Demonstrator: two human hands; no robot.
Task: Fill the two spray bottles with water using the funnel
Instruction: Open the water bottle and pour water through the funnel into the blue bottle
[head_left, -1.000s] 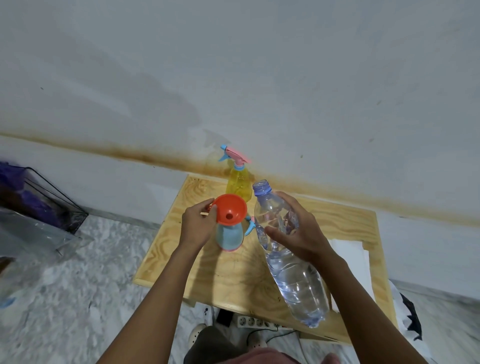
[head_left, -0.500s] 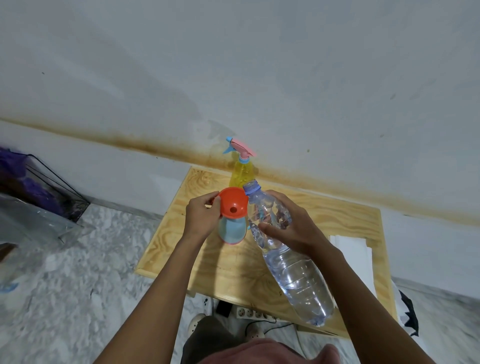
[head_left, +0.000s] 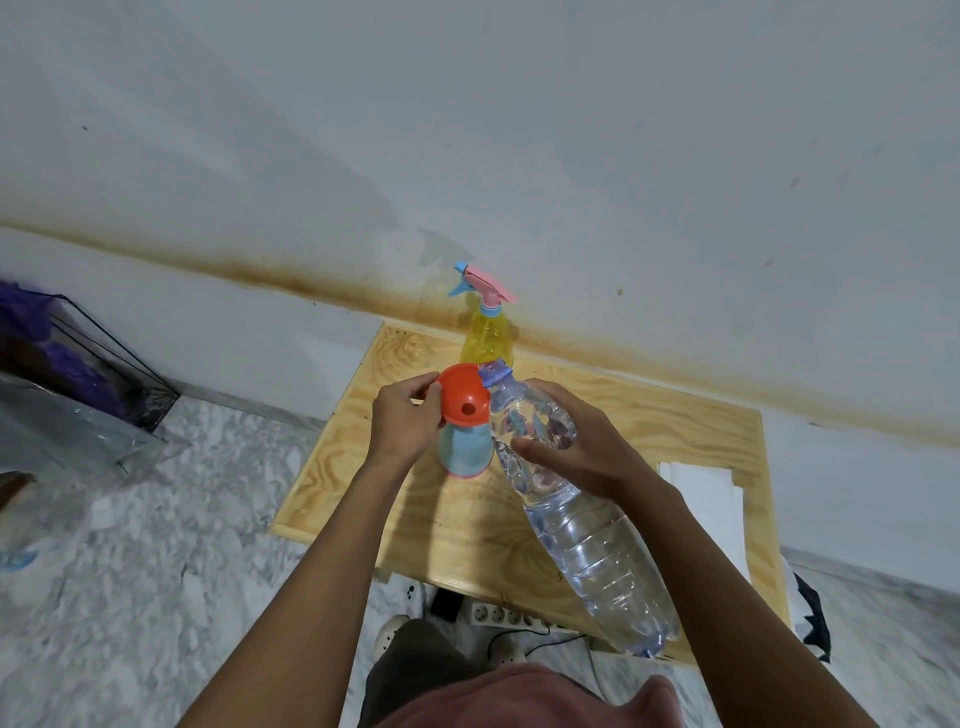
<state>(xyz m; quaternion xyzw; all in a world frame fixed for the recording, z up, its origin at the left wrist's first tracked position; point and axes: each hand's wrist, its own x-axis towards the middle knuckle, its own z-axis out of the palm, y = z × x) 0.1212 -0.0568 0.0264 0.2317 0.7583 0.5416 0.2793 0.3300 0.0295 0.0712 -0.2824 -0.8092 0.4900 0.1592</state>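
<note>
two spray bottles stand on a wooden table (head_left: 675, 431) against a stained white wall (head_left: 467, 130): yellow bottle (head_left: 487, 338) at the far edge, blue bottle (head_left: 464, 449) nearer, with the orange funnel (head_left: 464, 402) on top. left hand (head_left: 402, 426) pinches the funnel rim; right hand (head_left: 576, 447) grips the tilted water bottle (head_left: 597, 551), mouth at the funnel. marbled floor (head_left: 156, 545) lies around.

Just what the person's wearing, lol
Bare forearms (head_left: 322, 597), a dusty-pink top (head_left: 519, 699) at the bottom edge, dark brownish trousers (head_left: 415, 665) above it, pale holey clog-type shoes (head_left: 388, 631) lower centre.
</note>
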